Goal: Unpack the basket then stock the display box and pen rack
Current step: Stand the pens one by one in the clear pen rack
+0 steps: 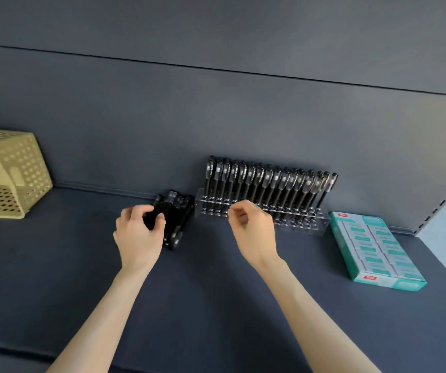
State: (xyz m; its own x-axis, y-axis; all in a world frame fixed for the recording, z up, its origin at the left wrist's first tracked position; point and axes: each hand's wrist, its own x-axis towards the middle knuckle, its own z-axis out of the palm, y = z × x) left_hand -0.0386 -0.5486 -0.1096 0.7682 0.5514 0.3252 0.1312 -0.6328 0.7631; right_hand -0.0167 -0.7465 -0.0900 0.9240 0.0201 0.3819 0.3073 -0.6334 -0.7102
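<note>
**Status Record: Pen Rack Stocking Stage**

1. Hands. From my remote station I observed both bare forearms extended over the dark blue shelf [216,305]. The left hand [138,232] rested on the near end of a bundle of loose pens [176,222], its fingers and thumb curled round the black barrels. The right hand [254,230] hung in the air just in front of the pen rack [313,219], fingers clenched inward with the thumb close to the forefinger; I saw no pen between them.

2. Loose pens. The bundle lay flat on the shelf, just left of the rack's left end, its far end close to the back panel [216,117].

3. Pen rack. The clear rack stood against the back panel, right of centre. A row of racked pens [267,184], black with clear caps, stood in it, leaning slightly against the panel.

4. Display box. The teal display box [377,249] lay flat on the shelf to the right of the rack, close to its right end. Small white-and-teal packs filled it in rows; I could not read their labels.

5. Basket. The beige perforated basket [22,168] lay tipped on its side at the far left of the shelf, well apart from both hands.
</note>
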